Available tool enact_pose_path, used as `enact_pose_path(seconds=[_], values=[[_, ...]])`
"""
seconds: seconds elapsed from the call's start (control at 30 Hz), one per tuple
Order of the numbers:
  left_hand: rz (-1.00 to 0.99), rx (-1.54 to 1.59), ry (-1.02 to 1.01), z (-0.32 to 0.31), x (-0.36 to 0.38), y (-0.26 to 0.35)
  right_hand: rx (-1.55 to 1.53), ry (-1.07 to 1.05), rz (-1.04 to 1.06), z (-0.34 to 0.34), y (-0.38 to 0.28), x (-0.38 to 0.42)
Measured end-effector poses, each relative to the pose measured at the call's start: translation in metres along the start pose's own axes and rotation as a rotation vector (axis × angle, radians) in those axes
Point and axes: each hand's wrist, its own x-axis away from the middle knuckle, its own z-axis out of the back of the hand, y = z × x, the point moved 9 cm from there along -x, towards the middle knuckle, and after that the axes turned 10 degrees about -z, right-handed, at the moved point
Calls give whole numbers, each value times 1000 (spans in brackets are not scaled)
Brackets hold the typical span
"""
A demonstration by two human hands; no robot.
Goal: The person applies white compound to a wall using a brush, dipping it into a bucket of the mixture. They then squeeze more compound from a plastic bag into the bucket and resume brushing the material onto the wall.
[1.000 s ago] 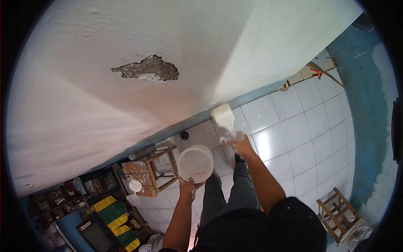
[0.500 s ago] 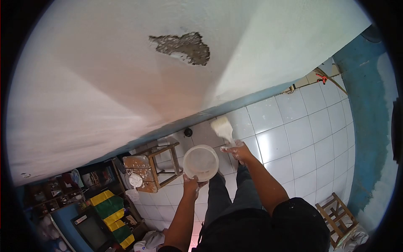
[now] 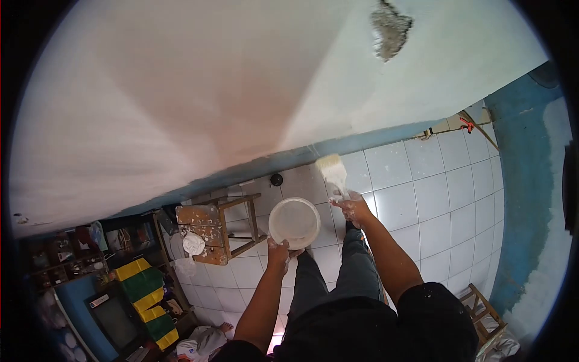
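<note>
My left hand (image 3: 280,252) grips the near rim of a round, whitish translucent tub (image 3: 294,223), whose inside shows a pale residue. To its right, my right hand (image 3: 353,209) is closed on the handle of a wide brush (image 3: 332,173) with cream bristles pointing up and away from me. Whitish smears mark my fingers. Ahead stands a pale wall (image 3: 229,78) with a rough patch of exposed grey plaster (image 3: 391,30) near the top of the view. The brush and the tub are apart.
A paint-spotted wooden stool (image 3: 205,226) holds a white lump at the left. Beyond the tub, a small black round object (image 3: 276,180) lies on the tiled floor (image 3: 395,205). Cluttered shelves (image 3: 66,259) are far left; another wooden stool (image 3: 482,314) is lower right.
The view has shifted, so the bare plaster patch appears farther right and higher. In the view, the tub and brush are slightly farther right and higher, still held.
</note>
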Motion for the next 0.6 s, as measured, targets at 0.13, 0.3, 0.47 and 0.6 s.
enact_pose_path(seconds=[0.13,0.3,0.47,0.6], values=[[45,-53,-28,43,-20,-7,301,-93,-13,-10,47,-76],[-34,-59,-69,106,-33,-4,225,16,263,-98,-31,-77],[-95,-63,-45,169,-31,15,2,4,243,-135,45,-27],[-52,-43,-9,215,-16,24,-16,33,-107,-168,104,-61]])
